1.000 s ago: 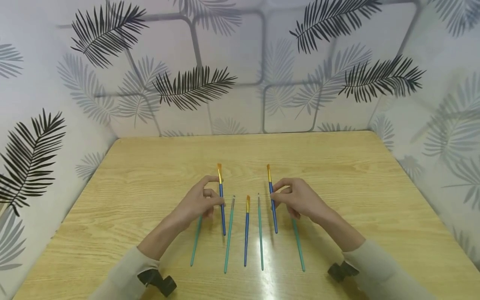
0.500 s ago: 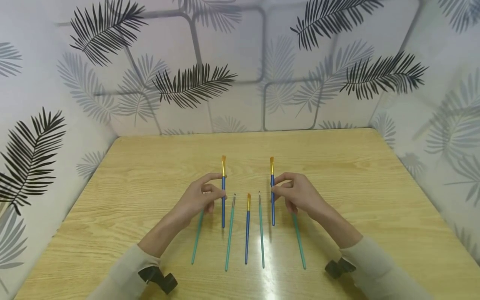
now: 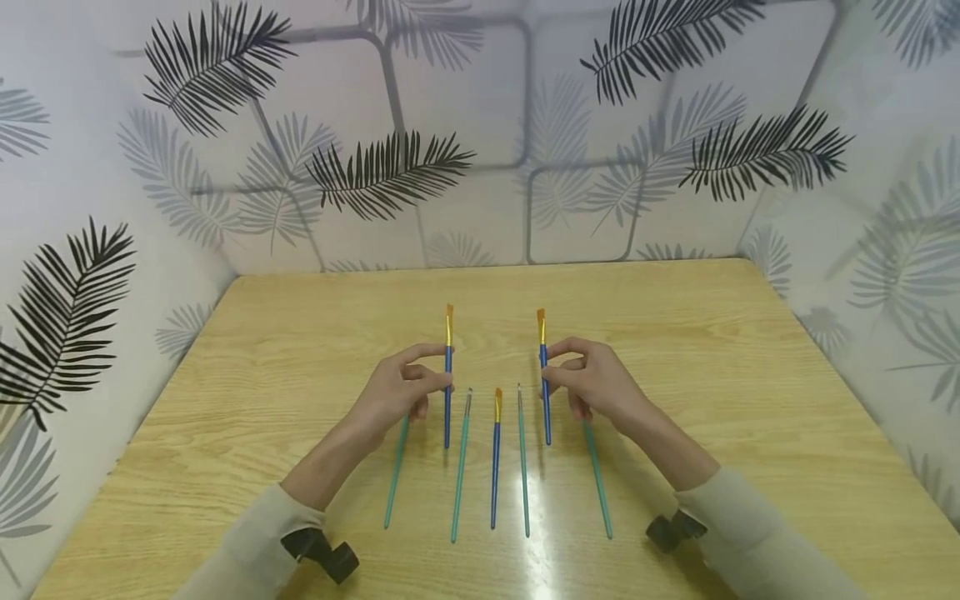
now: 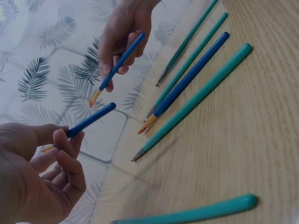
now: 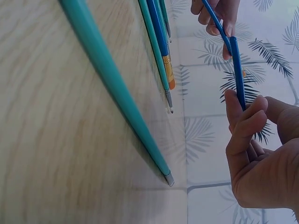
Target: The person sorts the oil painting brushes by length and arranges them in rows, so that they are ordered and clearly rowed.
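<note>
My left hand pinches a blue paintbrush between thumb and fingers, its orange bristles pointing away from me. On the other side, my right hand pinches a second blue paintbrush in much the same way. Both wrist views show these brushes raised off the table. Between the hands a third blue paintbrush lies on the wood, flanked by a green paintbrush and another green paintbrush. One more green paintbrush lies partly under the left hand, and a green paintbrush partly under the right.
The light wooden table ends at the back against a wall covering with leaf patterns, which also rises at both sides. Black wrist mounts sit on both sleeves, low over the tabletop.
Both hands have raised their blue paintbrushes and shifted slightly away from me, and the brushes stand straighter than before. The paintbrushes on the table stay in place.
</note>
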